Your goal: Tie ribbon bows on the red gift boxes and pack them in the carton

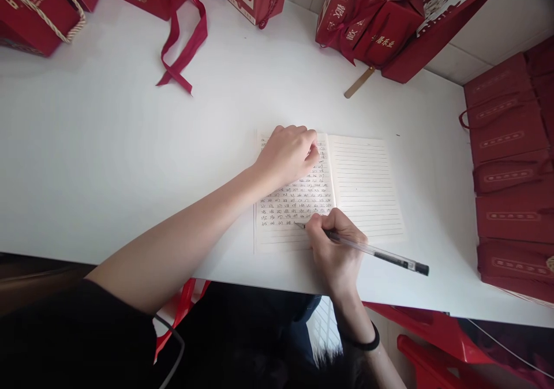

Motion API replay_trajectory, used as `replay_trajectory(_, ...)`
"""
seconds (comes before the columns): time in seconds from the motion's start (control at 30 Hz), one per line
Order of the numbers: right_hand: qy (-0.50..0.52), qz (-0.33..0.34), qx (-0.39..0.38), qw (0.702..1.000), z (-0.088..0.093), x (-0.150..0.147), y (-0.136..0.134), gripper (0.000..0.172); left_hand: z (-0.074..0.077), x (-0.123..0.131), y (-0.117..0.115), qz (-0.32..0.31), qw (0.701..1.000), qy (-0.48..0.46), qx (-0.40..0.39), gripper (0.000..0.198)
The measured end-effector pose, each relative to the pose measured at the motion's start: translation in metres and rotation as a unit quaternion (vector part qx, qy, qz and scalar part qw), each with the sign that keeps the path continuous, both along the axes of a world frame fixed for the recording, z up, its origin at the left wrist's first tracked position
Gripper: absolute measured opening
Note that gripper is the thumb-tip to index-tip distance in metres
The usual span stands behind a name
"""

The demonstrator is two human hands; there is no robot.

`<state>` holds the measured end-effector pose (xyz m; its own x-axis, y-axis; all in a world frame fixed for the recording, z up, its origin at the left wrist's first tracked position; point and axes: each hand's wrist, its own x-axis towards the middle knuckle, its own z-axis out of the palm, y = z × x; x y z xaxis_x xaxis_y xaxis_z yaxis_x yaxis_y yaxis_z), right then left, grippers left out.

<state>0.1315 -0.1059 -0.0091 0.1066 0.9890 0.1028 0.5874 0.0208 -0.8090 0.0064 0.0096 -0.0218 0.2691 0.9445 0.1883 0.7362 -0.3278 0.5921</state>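
Note:
An open lined notebook (367, 187) lies on the white table (108, 146). Rows of handwritten numbers cover much of its left page; the right page shows only printed lines. My right hand (335, 247) grips a clear gel pen (385, 254) with a black end, its tip touching the lowest row of numbers on the left page. My left hand (289, 152) rests in a loose fist on the upper part of that page, hiding some of the writing. Nothing shows in its curled fingers.
Red gift boxes (372, 25) and bags stand along the back. A dark red ribbon (186, 48) hangs onto the table at the back left. A gold strip (359, 83) lies near the boxes. More red boxes (506, 169) are stacked at right. Red stools (441, 343) show below the edge.

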Motion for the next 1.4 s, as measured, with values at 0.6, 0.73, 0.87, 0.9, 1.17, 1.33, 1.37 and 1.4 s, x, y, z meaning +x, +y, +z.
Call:
replay_trajectory(0.6,-0.02,-0.006,0.021,1.0,0.0,-0.001,0.001,0.035,0.001,0.001,0.0,0.004,1.0,-0.009,-0.014,0.015)
replay_trajectory(0.73,0.037,-0.014,0.023,0.999,0.0,0.003,-0.005,0.036,0.0,0.0,0.0,0.004,1.0,-0.014,-0.01,0.016)
replay_trajectory(0.87,0.15,-0.048,0.108,0.982,-0.003,0.009,-0.013,0.036,-0.002,-0.001,-0.001,0.0,1.0,-0.022,-0.002,0.018)
replay_trajectory(0.9,0.166,-0.04,0.142,0.975,-0.005,0.009,-0.014,0.035,-0.002,-0.002,-0.001,-0.002,1.0,-0.023,0.002,0.018)
replay_trajectory(1.17,0.127,-0.059,0.165,0.976,-0.013,0.009,-0.008,0.015,0.002,-0.009,-0.001,-0.002,0.998,-0.047,-0.03,0.02)
replay_trajectory(1.33,-0.094,0.003,0.158,0.983,-0.015,0.057,0.014,0.021,0.004,-0.017,-0.005,0.007,0.998,-0.067,-0.014,0.02)
replay_trajectory(1.37,-0.117,0.023,0.153,0.981,-0.018,0.067,0.02,0.027,0.004,-0.018,-0.007,0.012,0.998,-0.068,-0.007,0.019)
replay_trajectory(1.4,-0.13,0.035,0.158,0.978,-0.022,0.076,0.026,0.031,0.005,-0.019,-0.008,0.02,0.997,-0.07,-0.001,0.018)
